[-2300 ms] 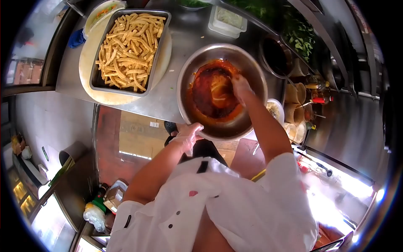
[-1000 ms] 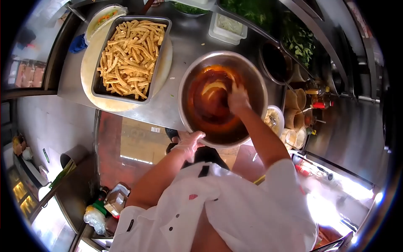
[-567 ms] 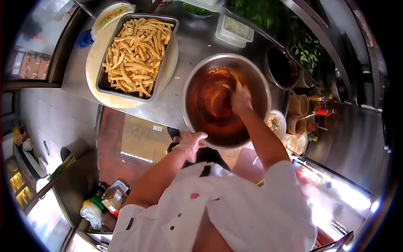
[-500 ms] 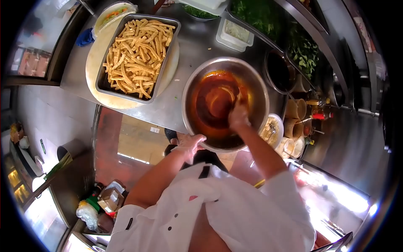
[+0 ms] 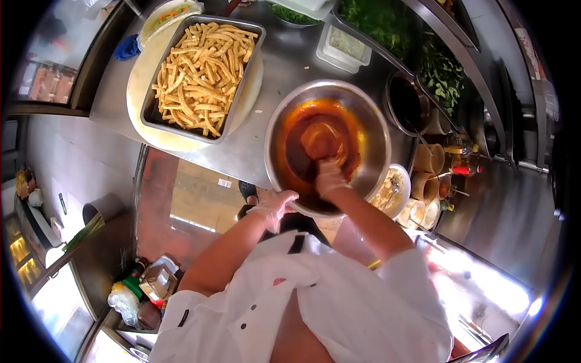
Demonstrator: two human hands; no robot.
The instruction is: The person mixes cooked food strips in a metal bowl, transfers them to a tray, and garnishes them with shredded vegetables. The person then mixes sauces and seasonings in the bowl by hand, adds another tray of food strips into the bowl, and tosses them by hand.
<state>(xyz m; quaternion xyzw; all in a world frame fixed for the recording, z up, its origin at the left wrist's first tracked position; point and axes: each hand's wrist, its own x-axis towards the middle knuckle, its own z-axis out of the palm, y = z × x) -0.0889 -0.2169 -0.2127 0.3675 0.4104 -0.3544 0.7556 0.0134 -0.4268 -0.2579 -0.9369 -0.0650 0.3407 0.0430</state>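
Observation:
A large steel mixing bowl with dark red, oily sauce stands at the counter's front edge. My left hand, in a clear plastic glove, grips the bowl's near-left rim, thumb on the lip. Inside the bowl is my right hand, also gloved, in the lower middle with its fingers down in the sauce. Motion and sauce smear those fingers, so whether they hold anything is unclear. Left of the bowl, a metal tray heaped with pale brown strips rests on a round board.
A white bowl of chopped food touches the mixing bowl's right side. Behind it are a pot of dark liquid and several seasoning tubs. Plastic containers and leafy greens sit at the back.
My right hand has swept left and toward me inside the bowl, stirring the sauce. My left hand keeps its place on the rim. The whole view has shifted slightly.

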